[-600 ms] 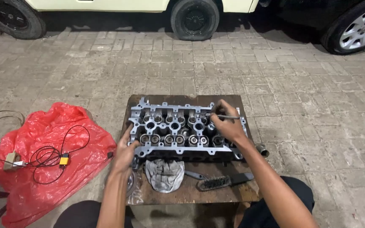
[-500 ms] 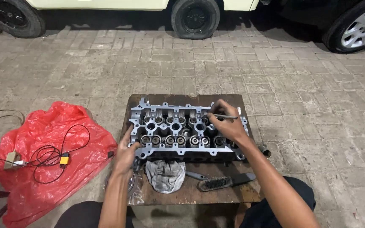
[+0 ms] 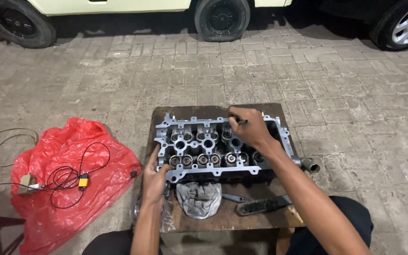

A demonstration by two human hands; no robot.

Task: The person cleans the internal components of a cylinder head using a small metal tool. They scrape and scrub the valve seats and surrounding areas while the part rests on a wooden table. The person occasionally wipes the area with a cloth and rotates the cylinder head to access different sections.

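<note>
Under your right hand, pinched on a thin tool, the engine head stays put; your left hand still grips its near edge.

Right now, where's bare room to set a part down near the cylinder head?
Board is mostly filled by the cylinder head; its near strip holds a grey rag and brush. Free: paving right of the board, and between board and cars. Left lies a red plastic bag with cables.
</note>
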